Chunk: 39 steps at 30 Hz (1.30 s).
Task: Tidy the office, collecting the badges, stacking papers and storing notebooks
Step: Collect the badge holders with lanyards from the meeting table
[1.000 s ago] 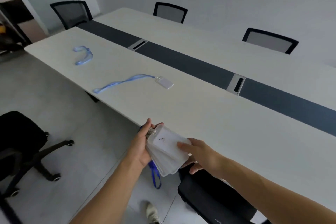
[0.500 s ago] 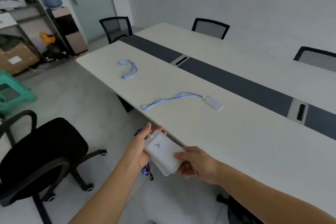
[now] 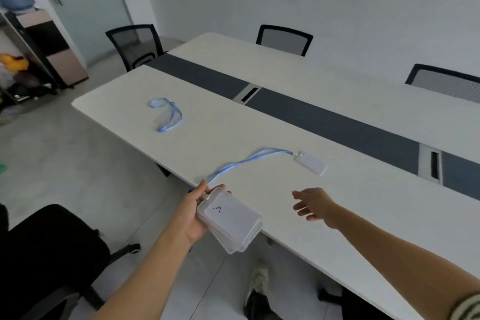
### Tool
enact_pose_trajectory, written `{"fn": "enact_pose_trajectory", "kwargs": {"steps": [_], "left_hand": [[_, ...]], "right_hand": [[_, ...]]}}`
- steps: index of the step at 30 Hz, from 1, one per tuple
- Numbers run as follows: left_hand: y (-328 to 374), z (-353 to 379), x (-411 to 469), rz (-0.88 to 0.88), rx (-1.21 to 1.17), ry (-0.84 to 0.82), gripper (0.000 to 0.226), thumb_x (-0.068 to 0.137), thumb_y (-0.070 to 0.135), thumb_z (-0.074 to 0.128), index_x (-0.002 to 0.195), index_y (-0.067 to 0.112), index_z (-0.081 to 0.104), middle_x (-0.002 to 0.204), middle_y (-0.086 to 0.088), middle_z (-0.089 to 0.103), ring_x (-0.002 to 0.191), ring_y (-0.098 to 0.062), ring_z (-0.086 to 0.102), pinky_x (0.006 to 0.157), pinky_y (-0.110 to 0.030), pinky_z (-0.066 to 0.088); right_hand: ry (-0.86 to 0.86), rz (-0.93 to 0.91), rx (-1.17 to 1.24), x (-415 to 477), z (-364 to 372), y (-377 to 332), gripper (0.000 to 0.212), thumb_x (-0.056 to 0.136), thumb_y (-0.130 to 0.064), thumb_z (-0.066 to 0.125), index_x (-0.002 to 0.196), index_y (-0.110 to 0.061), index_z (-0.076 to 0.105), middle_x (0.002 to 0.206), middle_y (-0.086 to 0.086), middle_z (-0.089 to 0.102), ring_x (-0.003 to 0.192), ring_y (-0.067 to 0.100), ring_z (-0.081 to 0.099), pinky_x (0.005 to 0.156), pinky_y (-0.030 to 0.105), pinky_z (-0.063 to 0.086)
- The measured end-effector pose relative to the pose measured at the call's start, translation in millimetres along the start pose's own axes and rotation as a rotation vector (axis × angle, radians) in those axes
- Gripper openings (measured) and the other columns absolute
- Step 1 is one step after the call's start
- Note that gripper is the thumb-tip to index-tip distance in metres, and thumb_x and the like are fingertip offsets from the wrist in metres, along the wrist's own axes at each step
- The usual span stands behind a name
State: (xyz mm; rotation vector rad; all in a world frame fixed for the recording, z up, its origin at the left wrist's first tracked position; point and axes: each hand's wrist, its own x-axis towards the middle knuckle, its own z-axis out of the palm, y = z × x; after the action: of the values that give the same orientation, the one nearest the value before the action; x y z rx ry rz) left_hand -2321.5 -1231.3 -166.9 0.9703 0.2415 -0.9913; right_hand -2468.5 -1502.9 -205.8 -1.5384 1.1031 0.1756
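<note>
Head view: a long white conference table with a dark grey central strip [image 3: 298,189] is seen from its near edge, looking forward and down. The left hand [image 3: 193,212] is closed around a stack of clear plastic badge holders with white card inserts [image 3: 230,221], gripped at the clip end with the thumb on top; the stack is held tilted, just over the table's near edge, and a small handwritten mark is visible on the top card. A short length of dark blue strap is seen below this hand. The right hand [image 3: 315,204] is shown empty above the tabletop, palm down, fingers spread loosely and directed toward the far left. A single white badge holder on a light blue lanyard [image 3: 310,162] lies flat on the table beyond the right hand, apart from it; its card is placed ahead of the fingertips, and its strap is trailed leftward to the table edge, where its end lies just beside the left hand's thumb. A second light blue lanyard, looped on itself [image 3: 166,113], lies farther along the table toward the far left corner, well apart from both hands; whether a card is attached to it cannot be told. Black mesh-backed office chairs [image 3: 135,44] are placed at the far end and far side of the table, and a black swivel chair [image 3: 49,247] stands on the grey floor at the person's left.
</note>
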Motion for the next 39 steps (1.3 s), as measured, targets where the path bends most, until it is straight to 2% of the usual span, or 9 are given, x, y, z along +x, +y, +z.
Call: {"fn": "enact_pose_trajectory", "kwargs": {"steps": [5,8,15,21,24,28,30,33,39], "left_hand": [[32,10,56,-0.037,-0.015,0.038,0.039,0.093,0.037,0.056,0.060,0.017,0.051,0.092,-0.014,0.073,0.088,-0.032,0.072,0.080,-0.042,0.051],[58,21,94,-0.085,0.032,0.060,0.037,0.091,0.037,0.057,0.061,0.017,0.049,0.086,-0.014,0.073,0.084,-0.030,0.072,0.082,-0.041,0.050],[90,31,164,-0.149,0.107,0.093,0.035,0.084,0.041,0.062,0.062,0.016,0.050,0.087,-0.013,0.071,0.084,-0.030,0.072,0.086,-0.043,0.047],[104,20,196,-0.204,0.072,0.131,0.039,0.086,0.046,0.060,0.061,0.016,0.054,0.093,-0.017,0.070,0.092,-0.034,0.066,0.092,-0.046,0.044],[115,11,208,-0.220,0.087,0.103,0.039,0.088,0.044,0.060,0.061,0.016,0.055,0.092,-0.017,0.072,0.090,-0.035,0.070,0.085,-0.045,0.051],[131,-1,220,-0.224,0.123,0.033,0.036,0.085,0.038,0.064,0.059,0.014,0.060,0.096,-0.013,0.072,0.094,-0.033,0.070,0.082,-0.044,0.053],[140,-11,222,-0.231,0.165,-0.009,0.039,0.085,0.040,0.061,0.058,0.014,0.069,0.092,-0.011,0.074,0.091,-0.030,0.071,0.085,-0.044,0.053],[159,-28,218,-0.246,0.183,-0.022,0.039,0.085,0.041,0.061,0.059,0.013,0.070,0.090,-0.011,0.075,0.087,-0.028,0.072,0.083,-0.042,0.053],[231,-80,189,-0.202,0.130,-0.015,0.027,0.078,0.035,0.069,0.086,0.009,0.063,0.107,-0.016,0.073,0.087,-0.030,0.071,0.080,-0.042,0.054]], "right_hand": [[0.265,0.009,-0.258,114,-45,-11,0.029,0.089,-0.028,0.066,0.097,-0.001,0.068,0.077,0.011,0.066,0.065,0.025,0.060,0.059,0.029,0.045],[0.355,0.039,-0.539,167,-60,-23,0.033,0.089,-0.033,0.063,0.107,-0.006,0.067,0.097,0.012,0.068,0.080,0.029,0.063,0.069,0.031,0.051],[0.330,0.108,-0.726,237,-73,-41,0.065,0.088,-0.038,0.067,0.142,-0.016,0.041,0.139,0.015,0.047,0.124,0.036,0.047,0.096,0.043,0.045],[0.311,0.252,-0.860,256,-73,-34,0.077,0.075,-0.050,0.078,0.132,-0.013,0.042,0.129,0.016,0.045,0.120,0.036,0.044,0.086,0.042,0.045],[0.346,0.329,-0.773,259,-67,-35,0.075,0.071,-0.051,0.081,0.121,-0.010,0.043,0.117,0.015,0.056,0.111,0.036,0.052,0.080,0.038,0.044],[0.326,0.208,-0.559,254,-36,-61,0.026,0.088,-0.018,0.060,0.110,-0.004,0.058,0.102,0.017,0.066,0.083,0.034,0.062,0.071,0.037,0.054],[0.263,0.120,-0.342,244,-6,-96,0.022,0.088,-0.008,0.053,0.106,-0.005,0.065,0.097,0.017,0.066,0.072,0.031,0.062,0.059,0.033,0.054],[0.144,-0.065,-0.139,216,42,-170,0.019,0.087,-0.010,0.065,0.105,-0.009,0.068,0.086,0.010,0.065,0.058,0.018,0.053,0.046,0.024,0.044],[-0.022,-0.345,0.186,136,159,-305,0.007,0.088,-0.012,0.070,0.093,-0.016,0.074,0.078,0.003,0.065,0.050,0.010,0.049,0.048,0.020,0.045]]}}
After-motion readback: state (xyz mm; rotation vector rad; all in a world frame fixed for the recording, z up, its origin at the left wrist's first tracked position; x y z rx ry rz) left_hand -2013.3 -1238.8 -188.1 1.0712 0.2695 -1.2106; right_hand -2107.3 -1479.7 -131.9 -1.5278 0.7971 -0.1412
